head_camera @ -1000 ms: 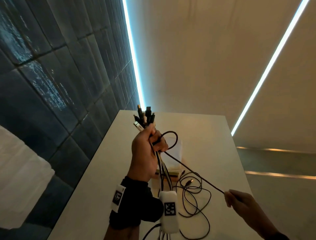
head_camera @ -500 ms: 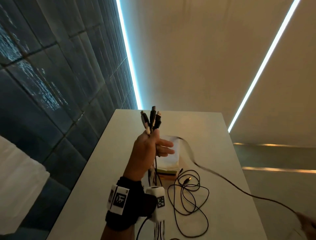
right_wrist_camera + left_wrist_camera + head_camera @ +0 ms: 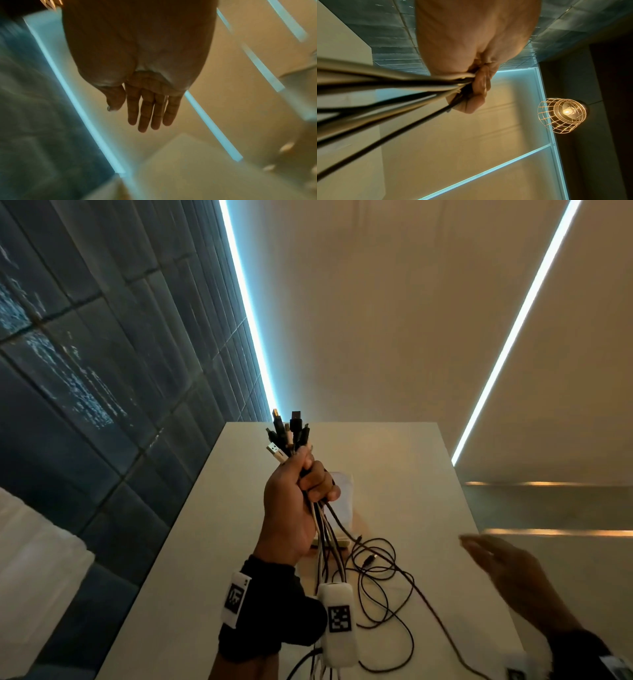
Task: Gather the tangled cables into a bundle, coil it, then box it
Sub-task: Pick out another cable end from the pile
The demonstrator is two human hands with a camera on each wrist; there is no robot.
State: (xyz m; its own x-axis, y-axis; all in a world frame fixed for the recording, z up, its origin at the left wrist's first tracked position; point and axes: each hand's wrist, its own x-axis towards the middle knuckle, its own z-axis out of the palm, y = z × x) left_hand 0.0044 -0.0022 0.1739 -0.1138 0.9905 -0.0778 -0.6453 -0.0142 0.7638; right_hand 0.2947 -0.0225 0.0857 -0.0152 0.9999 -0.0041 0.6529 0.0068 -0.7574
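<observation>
My left hand [image 3: 298, 494] is raised over the table and grips a bundle of black and white cables [image 3: 323, 529] just below their plugs [image 3: 287, 433], which stick up out of the fist. The left wrist view shows the same cables [image 3: 388, 86] running out of the curled fingers [image 3: 479, 86]. The loose tails [image 3: 380, 583] hang down and lie looped on the white table [image 3: 411, 474]. My right hand [image 3: 500, 563] hovers at the right, fingers straight, holding nothing; in the right wrist view its fingers [image 3: 149, 108] are extended and empty. A small box [image 3: 337, 529] lies behind the left hand, mostly hidden.
A dark tiled wall [image 3: 102, 371] runs along the table's left edge. The table's right edge [image 3: 479, 542] drops off beside my right hand. A caged lamp [image 3: 563, 115] hangs overhead.
The right hand pulled one black cable out far to the right, then let go and came back in open. The left hand loosened briefly and now grips the bundle tight again.
</observation>
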